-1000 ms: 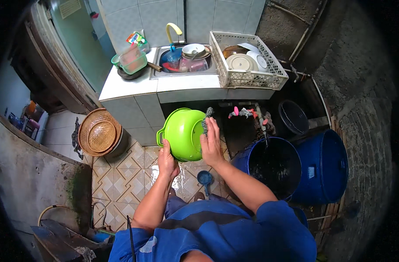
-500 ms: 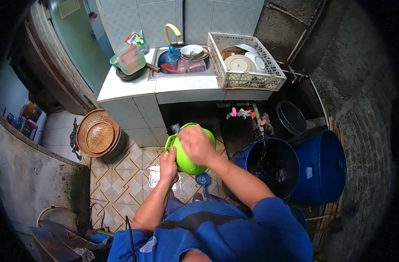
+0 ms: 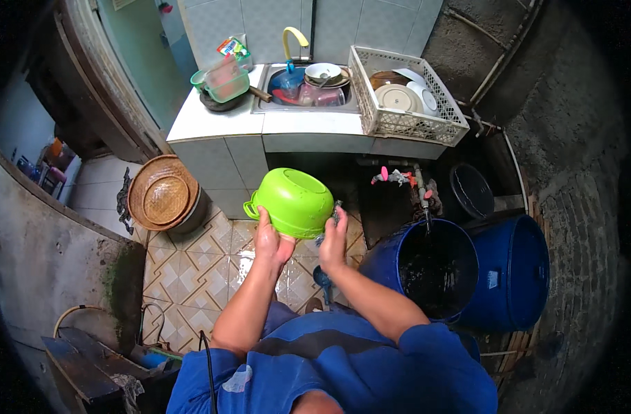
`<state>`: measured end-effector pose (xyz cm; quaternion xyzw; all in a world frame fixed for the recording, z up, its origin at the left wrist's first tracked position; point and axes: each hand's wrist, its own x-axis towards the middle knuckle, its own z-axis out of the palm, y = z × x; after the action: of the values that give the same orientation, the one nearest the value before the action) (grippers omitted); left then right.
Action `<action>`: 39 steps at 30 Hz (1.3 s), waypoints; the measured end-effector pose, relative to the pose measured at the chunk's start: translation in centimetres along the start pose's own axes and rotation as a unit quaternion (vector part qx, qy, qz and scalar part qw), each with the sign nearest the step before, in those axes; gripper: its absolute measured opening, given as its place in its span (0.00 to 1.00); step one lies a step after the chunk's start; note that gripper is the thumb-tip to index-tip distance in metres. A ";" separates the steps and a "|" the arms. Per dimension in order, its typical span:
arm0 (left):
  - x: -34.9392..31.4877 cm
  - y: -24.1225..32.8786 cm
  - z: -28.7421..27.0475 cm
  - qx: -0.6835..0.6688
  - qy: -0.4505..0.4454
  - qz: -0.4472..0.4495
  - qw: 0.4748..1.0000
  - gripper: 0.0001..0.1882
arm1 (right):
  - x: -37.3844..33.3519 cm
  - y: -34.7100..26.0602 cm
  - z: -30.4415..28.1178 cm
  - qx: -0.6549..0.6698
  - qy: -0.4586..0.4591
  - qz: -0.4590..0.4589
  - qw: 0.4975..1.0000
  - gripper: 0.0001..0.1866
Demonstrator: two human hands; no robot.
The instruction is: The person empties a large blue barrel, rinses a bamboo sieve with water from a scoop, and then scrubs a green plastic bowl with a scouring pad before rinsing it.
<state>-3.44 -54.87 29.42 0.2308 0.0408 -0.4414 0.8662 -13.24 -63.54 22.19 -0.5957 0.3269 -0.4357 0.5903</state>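
Observation:
A lime-green plastic basin (image 3: 292, 202) is tilted in front of me, its rounded underside turned up and its loop handle at the left. My left hand (image 3: 268, 238) grips its near left rim, thumb along the outside and some fingers hidden beneath. My right hand (image 3: 334, 241) is at the basin's right side, fingers curled around a small grey scourer (image 3: 338, 205) that is mostly hidden and close to the rim. Below the hands, a blue dipper (image 3: 321, 277) lies on the wet tiled floor (image 3: 198, 276).
Ahead, a tiled counter holds a sink (image 3: 265, 105) of dishes, a green plastic container (image 3: 227, 87) and a white crate (image 3: 415, 127) of crockery. At right, a tap (image 3: 426, 207) runs into a blue drum (image 3: 398, 259); another blue drum (image 3: 510, 276) adjoins it. Woven trays (image 3: 137, 196) stand left.
The basin has turned, showing more of its underside, and sits slightly higher in view. My right hand has moved from across its front to its right side. The view has shifted slightly.

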 end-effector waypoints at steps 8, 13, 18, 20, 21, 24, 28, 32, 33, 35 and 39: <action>0.4 -1.7 -2.6 0.074 -0.008 -0.022 0.997 0.29 | 1.6 -6.5 0.0 -0.313 -0.255 -0.435 0.805 0.26; 0.6 0.3 -3.4 0.052 -0.065 -0.048 0.995 0.33 | 1.7 -8.7 -0.1 -0.299 -0.334 -0.461 0.766 0.23; -0.2 1.9 -1.4 0.050 -0.015 -0.022 0.998 0.33 | 1.1 -4.7 -3.3 -0.336 -0.237 -0.505 0.759 0.24; 0.7 -0.2 -3.7 0.062 -0.009 -0.033 0.997 0.33 | 0.8 -5.0 -1.5 -0.323 -0.296 -0.469 0.767 0.25; 0.7 -0.8 -4.1 0.065 -0.011 -0.066 0.996 0.33 | 0.6 -5.7 -0.5 -0.317 -0.323 -0.451 0.769 0.25; 0.1 0.1 -3.5 0.045 -0.025 -0.047 0.998 0.33 | 0.0 -8.1 -0.1 -0.374 -0.284 -0.472 0.746 0.24; -0.6 2.5 -1.8 0.052 -0.067 -0.021 0.996 0.33 | 2.6 -6.3 -2.5 -0.225 -0.154 -0.251 0.929 0.22; -0.9 1.7 -2.2 0.099 -0.021 0.034 0.994 0.32 | 2.1 -7.0 -2.5 -0.225 -0.202 -0.287 0.909 0.22; -1.1 1.5 -2.5 0.114 -0.002 0.047 0.992 0.32 | 1.3 -7.9 -1.9 -0.249 -0.235 -0.347 0.873 0.22; -1.3 1.3 -3.0 0.109 -0.018 0.021 0.994 0.31 | 0.8 -9.0 -1.5 -0.273 -0.281 -0.349 0.851 0.23; -2.6 1.4 -2.2 0.114 -0.027 0.007 0.993 0.30 | 2.8 -8.3 -2.2 -0.233 -0.245 -0.286 0.896 0.24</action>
<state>-3.64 -51.32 28.69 0.3161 -0.0353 -0.4431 0.8382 -15.11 -66.19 30.58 -0.8722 0.0794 -0.3369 0.3457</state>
